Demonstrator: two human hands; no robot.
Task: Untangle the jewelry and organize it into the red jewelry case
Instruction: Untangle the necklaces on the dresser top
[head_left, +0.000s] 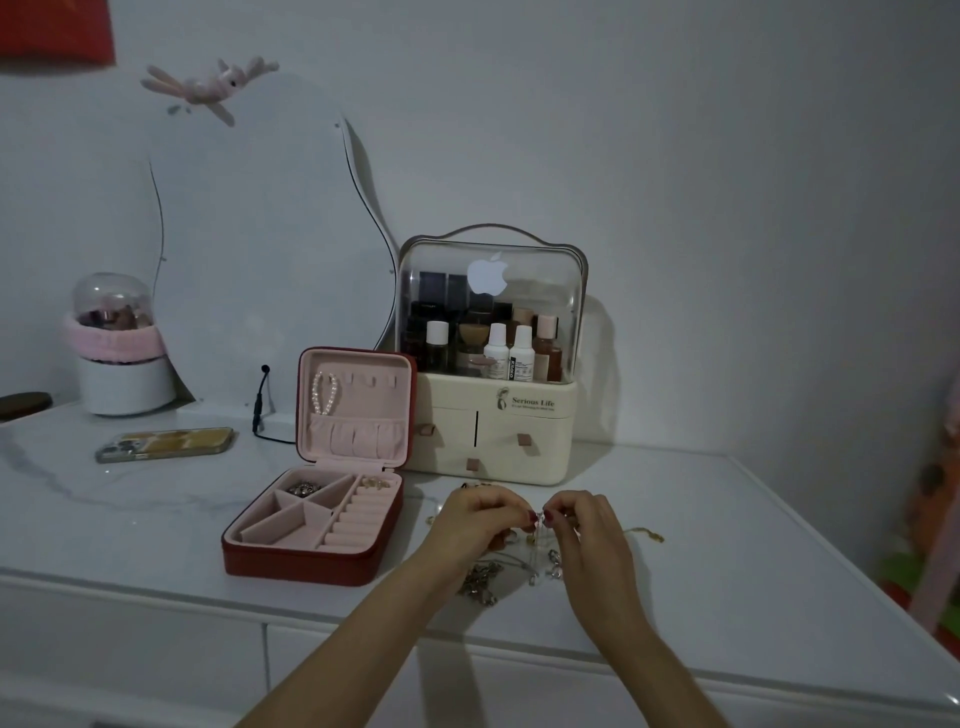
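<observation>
white marble-look worktop (701, 545), dim light. left hand (475, 522) and right hand (589, 525): raised just above the worktop, fingertips meeting; each grip is pinched on a small pale piece of jewelry (540, 518) held between them, its kind too small to tell. tangled pile of silver chains (480, 577): lying on the worktop directly under the hands. gold chain (647, 534): on the worktop just right of the right hand. red jewelry case (317, 519): open, left of the hands, pink lining, lid upright; pearl strand (324, 392) hanging inside the lid; a dark metal piece (304, 488) in a rear tray compartment; gold rings (375, 483) at the far end of the ring rolls. cream cosmetics organizer (493, 415): behind the case, clear dome lid, bottles inside. phone (165, 444): flat, far left of the case. mirror (260, 249): leaning on the wall.
</observation>
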